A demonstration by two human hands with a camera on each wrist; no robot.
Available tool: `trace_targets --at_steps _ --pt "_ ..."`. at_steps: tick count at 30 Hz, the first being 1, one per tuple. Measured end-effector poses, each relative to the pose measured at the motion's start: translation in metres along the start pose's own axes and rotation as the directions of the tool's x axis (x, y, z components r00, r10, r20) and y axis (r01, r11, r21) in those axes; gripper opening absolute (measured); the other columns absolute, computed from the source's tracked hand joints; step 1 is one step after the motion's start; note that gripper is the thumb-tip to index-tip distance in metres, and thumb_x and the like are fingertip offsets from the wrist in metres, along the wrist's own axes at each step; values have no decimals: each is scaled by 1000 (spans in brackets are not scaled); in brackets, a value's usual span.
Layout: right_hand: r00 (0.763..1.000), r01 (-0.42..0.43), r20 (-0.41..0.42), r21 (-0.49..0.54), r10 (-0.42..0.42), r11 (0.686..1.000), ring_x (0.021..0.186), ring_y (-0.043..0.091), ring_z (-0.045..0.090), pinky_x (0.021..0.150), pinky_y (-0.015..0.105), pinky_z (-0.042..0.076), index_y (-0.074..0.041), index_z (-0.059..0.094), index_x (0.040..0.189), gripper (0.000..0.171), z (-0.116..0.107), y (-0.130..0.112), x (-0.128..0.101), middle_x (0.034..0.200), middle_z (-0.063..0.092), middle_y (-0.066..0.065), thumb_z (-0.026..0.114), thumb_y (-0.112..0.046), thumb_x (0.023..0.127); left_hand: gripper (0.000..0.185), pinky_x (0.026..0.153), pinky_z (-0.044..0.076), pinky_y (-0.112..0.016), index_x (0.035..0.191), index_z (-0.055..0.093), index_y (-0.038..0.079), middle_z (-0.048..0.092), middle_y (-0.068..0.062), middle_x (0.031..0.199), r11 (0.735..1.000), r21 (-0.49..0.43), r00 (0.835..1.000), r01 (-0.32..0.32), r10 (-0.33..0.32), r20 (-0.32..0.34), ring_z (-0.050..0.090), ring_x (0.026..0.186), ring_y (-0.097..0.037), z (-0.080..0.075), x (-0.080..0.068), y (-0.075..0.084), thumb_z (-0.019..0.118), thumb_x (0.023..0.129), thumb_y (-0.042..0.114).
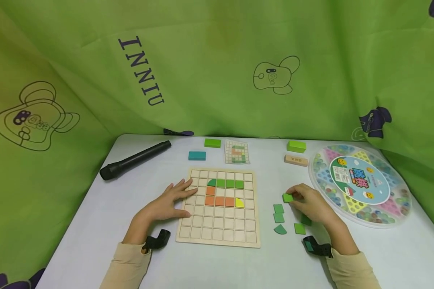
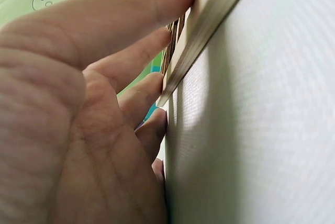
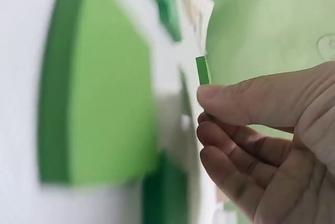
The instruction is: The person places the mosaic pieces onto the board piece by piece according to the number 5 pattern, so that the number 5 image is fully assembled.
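Observation:
My left hand (image 1: 168,202) rests at the left edge of a wooden grid board (image 1: 224,235), its fingers spread and fingertips on the rim. In the left wrist view, the thumb and fingers lie along the board's side (image 2: 196,38). On the board, green, orange and yellow pieces form a pattern, including a yellow piece (image 1: 240,202) and a row of orange squares (image 1: 220,201). To the right of the board, my right hand (image 1: 311,202) pinches a green square tile (image 3: 202,70) between thumb and fingers. Loose green tiles (image 1: 279,218) and a green quarter-circle piece (image 1: 280,229) lie nearby.
A printed pattern card (image 1: 237,152) lies behind the board. Green blocks (image 1: 212,143), a teal block (image 1: 197,155) and a wooden block (image 1: 295,160) stand around it. At far left is a black microphone (image 1: 137,159); at right, a round marble game box (image 1: 359,182).

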State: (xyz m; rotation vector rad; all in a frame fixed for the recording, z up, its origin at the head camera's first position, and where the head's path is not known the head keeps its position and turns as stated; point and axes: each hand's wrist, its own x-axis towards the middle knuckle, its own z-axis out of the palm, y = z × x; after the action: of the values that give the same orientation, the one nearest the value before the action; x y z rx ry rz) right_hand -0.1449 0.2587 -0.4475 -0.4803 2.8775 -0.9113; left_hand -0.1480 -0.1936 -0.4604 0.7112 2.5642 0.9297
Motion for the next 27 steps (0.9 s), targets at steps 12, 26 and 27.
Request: trace_targets --at_steps 12,26,27 --pt "996 84 24 191 -90 978 91 17 62 78 31 55 -9 66 107 26 31 -63 -1 103 65 2 72 -12 83 76 117 -2 -56 144 42 16 17 -9 159 1000 -9 1000 -6 6 1 5 147 -33 -1 -1 0 75 78 35" --pt "988 113 78 189 -130 975 83 11 54 71 22 49 -12 67 100 21 72 -91 14 93 60 -4 75 -10 80 77 117 -2 -55 144 42 17 17 -8 159 1000 -5 1000 -1 1 6 4 147 -32 0 0 -1 75 78 36" --pt "989 112 79 190 -129 975 83 11 54 71 22 48 -12 67 99 21 73 -92 14 93 59 -3 75 -10 80 77 117 -2 -55 144 42 17 17 -7 159 1000 -3 1000 0 0 6 4 147 -32 0 0 -1 75 78 36"
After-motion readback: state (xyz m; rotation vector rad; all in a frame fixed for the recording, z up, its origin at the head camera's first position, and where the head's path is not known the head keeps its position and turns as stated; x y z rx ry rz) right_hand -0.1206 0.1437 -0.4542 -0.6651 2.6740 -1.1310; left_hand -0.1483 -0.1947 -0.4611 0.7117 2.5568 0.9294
